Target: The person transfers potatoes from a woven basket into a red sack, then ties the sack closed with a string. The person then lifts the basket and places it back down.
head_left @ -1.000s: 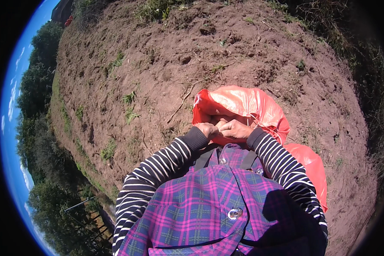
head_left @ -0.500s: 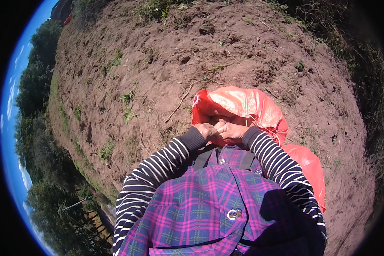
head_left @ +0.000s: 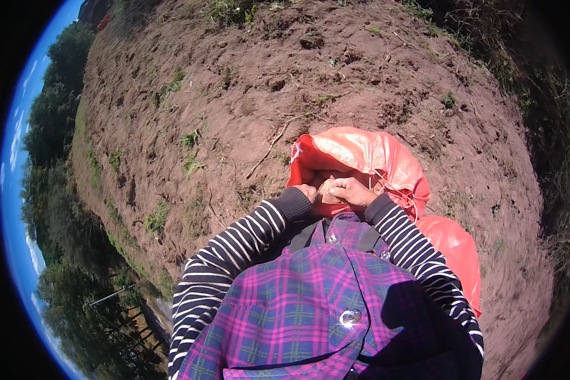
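An orange-red plastic sack (head_left: pixel 396 161) stands upright on the soil right in front of me, its mouth gaping toward me. Both hands are at the near side of that mouth. My left hand (head_left: pixel 308 192) is closed by the rim, its fingertips partly hidden. My right hand (head_left: pixel 353 191) is curled, with thumb and fingers pressed on a tan rounded lump (head_left: pixel 327 190) between the two hands; its kind is unclear. Inside the sack, more reddish-tan lumps show in shadow. A pale cord (head_left: pixel 379 174) hangs from the sack's folded rim.
A second orange-red sack (head_left: pixel 453 247) lies beside my right forearm. Loose brown soil (head_left: pixel 247 114) slopes around, with dry twigs (head_left: pixel 272 149) and small weeds (head_left: pixel 189 139). Dark brush (head_left: pixel 544 107) borders the right side; trees (head_left: pixel 54 126) line the left.
My hands have drawn slightly apart, and more of the tan lump shows between them. The right hand has shifted a little right and up. The sacks stay in place.
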Demonstrator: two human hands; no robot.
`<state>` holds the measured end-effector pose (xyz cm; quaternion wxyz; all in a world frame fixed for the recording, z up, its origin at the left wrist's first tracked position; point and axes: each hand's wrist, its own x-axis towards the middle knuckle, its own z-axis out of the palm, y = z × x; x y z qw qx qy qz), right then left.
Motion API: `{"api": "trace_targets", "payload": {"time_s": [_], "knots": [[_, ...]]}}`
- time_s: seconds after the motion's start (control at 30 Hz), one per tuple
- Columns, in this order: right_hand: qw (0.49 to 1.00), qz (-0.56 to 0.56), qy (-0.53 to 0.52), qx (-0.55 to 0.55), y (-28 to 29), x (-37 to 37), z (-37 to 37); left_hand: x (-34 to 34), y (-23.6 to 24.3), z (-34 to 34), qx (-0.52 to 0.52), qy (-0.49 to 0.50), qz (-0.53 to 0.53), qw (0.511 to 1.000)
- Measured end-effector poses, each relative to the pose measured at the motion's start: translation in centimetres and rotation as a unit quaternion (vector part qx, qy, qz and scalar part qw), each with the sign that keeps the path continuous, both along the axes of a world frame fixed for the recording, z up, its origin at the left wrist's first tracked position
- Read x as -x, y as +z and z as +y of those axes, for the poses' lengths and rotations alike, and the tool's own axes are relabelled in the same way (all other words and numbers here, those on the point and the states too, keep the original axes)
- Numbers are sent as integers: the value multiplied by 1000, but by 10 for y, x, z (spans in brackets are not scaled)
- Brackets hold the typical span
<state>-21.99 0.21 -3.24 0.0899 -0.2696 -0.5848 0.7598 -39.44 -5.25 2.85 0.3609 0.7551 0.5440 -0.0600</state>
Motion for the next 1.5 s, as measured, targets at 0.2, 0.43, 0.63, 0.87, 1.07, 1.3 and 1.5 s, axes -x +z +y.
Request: {"api": "trace_targets", "payload": {"time_s": [0.2,0.43,0.63,0.87,1.07,1.3,1.5], "knots": [[938,-191,-91,-274,-7,-5,-19,-7,-21,9,168,117,-3,979],[905,-149,-161,-364,-8,-3,-32,-1,-47,4,269,265,-298,877],[850,-158,-191,-465,-5,5,-32,1,-55,-2,315,302,-390,811],[794,-186,-215,-537,-9,8,-34,-16,-50,-7,187,203,-202,940],[780,-159,-240,-556,-13,7,-33,-14,-31,-14,240,305,-404,828],[777,-161,-242,-558,-13,8,-34,-14,-69,-8,120,120,-143,975],[830,-141,-146,-520,-14,0,-24,-6,-49,-4,274,179,-219,919]]}}
